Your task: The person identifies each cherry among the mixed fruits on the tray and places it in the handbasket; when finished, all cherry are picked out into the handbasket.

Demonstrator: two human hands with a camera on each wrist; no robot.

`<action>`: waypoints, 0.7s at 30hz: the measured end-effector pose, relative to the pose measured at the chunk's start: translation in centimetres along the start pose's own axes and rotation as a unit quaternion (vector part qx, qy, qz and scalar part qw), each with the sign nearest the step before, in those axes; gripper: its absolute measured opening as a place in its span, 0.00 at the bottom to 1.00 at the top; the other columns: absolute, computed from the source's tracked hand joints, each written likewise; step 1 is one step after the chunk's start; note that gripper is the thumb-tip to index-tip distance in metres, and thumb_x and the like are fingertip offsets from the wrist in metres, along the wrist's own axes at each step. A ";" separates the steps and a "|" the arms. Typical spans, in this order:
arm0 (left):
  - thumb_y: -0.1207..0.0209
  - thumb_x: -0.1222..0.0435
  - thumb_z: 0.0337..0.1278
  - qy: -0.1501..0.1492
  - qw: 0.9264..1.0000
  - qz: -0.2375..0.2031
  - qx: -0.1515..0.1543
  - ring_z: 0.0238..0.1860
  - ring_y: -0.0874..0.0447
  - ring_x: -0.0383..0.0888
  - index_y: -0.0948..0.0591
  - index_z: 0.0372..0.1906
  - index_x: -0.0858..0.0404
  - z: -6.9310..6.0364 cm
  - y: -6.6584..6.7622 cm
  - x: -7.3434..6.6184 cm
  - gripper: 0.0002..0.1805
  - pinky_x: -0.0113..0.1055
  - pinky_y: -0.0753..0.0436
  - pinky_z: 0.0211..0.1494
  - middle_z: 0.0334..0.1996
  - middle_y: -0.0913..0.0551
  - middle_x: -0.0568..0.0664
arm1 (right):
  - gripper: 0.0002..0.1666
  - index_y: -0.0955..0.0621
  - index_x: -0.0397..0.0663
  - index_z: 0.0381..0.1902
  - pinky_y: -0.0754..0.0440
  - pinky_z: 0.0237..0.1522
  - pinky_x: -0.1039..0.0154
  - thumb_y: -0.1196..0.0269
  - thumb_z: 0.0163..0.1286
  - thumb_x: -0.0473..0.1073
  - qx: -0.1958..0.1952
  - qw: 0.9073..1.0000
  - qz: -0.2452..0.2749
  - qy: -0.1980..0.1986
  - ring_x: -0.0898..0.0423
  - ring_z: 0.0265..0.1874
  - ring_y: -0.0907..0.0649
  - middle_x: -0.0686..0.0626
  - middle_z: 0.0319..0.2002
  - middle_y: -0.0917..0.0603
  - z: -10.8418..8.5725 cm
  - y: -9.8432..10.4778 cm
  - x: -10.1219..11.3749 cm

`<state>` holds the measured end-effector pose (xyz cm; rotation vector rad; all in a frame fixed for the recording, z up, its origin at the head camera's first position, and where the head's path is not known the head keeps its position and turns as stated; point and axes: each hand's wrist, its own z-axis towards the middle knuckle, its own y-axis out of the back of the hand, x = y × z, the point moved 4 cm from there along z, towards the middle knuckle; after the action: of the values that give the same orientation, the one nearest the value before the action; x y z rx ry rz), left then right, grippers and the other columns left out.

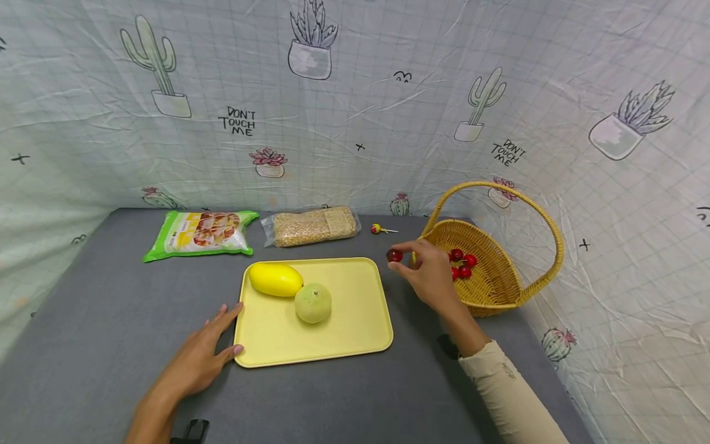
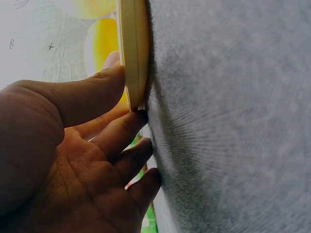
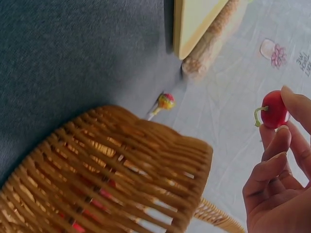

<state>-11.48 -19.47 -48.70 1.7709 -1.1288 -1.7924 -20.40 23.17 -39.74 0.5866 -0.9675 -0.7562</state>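
My right hand pinches a dark red cherry between thumb and fingertips, in the air between the tray and the basket. In the right wrist view the cherry shows a short green stem. Against the left edge of the pale yellow tray rests my left hand, thumb and fingers spread; the left wrist view shows the thumb on the tray's rim. A long yellow fruit and a round pale green fruit lie on the tray. Several red cherries sit in the wicker basket.
Along the back lie a green-edged snack bag, a clear pack of grain and a small lollipop. The basket's tall handle arches up at the right. A printed cloth hangs behind the grey table.
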 end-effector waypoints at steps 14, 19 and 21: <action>0.29 0.64 0.65 -0.007 1.000 -0.005 -0.004 0.81 0.45 0.75 0.38 0.83 0.62 -0.2 0.1 0.0 0.46 0.74 0.43 0.79 0.81 0.41 0.72 | 0.20 0.08 0.52 0.51 0.27 0.20 0.68 0.18 0.61 0.45 -0.031 0.999 0.013 0.006 0.59 0.18 0.25 0.46 0.44 0.09 -0.3 1.7 -1.3; 0.30 0.64 0.65 -0.004 1.000 -0.007 -0.001 0.82 0.45 0.75 0.38 0.83 0.62 -0.2 0.1 0.0 0.46 0.74 0.43 0.80 0.82 0.41 0.72 | 0.21 0.08 0.53 0.51 0.27 0.20 0.68 0.18 0.60 0.45 -0.041 0.999 0.004 -0.011 0.58 0.18 0.25 0.46 0.44 0.09 -0.4 2.4 -2.1; 0.29 0.64 0.65 -0.003 1.000 -0.007 -0.001 0.82 0.46 0.75 0.38 0.83 0.62 -0.2 0.1 0.0 0.46 0.74 0.43 0.80 0.82 0.41 0.72 | 0.21 0.08 0.53 0.51 0.27 0.21 0.67 0.18 0.60 0.45 -0.045 0.999 -0.003 -0.012 0.58 0.19 0.25 0.46 0.43 0.09 -0.5 2.6 -2.3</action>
<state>-11.35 -19.59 -48.61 1.7775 -1.1206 -1.8074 -19.98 26.66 -39.20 0.5031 -0.9488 -0.8093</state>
